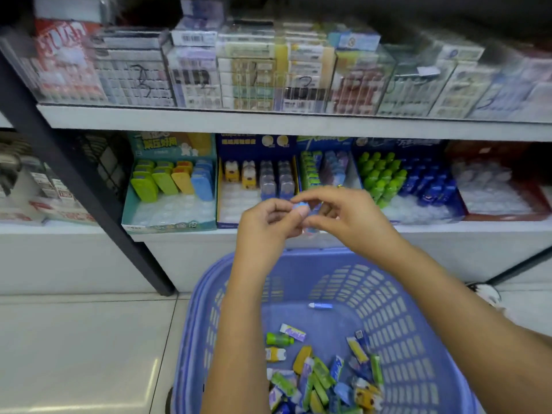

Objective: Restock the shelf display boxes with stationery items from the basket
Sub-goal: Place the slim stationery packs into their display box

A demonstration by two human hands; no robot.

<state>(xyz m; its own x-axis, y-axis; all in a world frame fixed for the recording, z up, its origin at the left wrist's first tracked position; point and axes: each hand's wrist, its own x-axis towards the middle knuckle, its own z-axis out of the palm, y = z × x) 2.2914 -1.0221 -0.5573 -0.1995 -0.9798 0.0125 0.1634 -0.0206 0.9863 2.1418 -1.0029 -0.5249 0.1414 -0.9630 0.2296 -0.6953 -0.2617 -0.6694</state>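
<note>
Both hands are raised above the blue plastic basket (418, 339), in front of the lower shelf. My left hand (268, 216) pinches a small blue stationery item (301, 208) between thumb and fingers. My right hand (343, 213) meets it from the right, its fingertips touching the same item. Several small items (322, 380) in green, yellow, blue and white lie in the basket's bottom. The shelf holds a teal display box (167, 225) with green, yellow and blue cases, a dark blue display box (227, 222) with small yellow and grey items, and a box of green and blue bottles (400, 180).
A black diagonal shelf post (89, 186) runs down to the white tiled floor (74, 354) at the left. The upper shelf (268, 122) carries clear boxes of packaged goods. A red display box (504, 216) stands at the far right.
</note>
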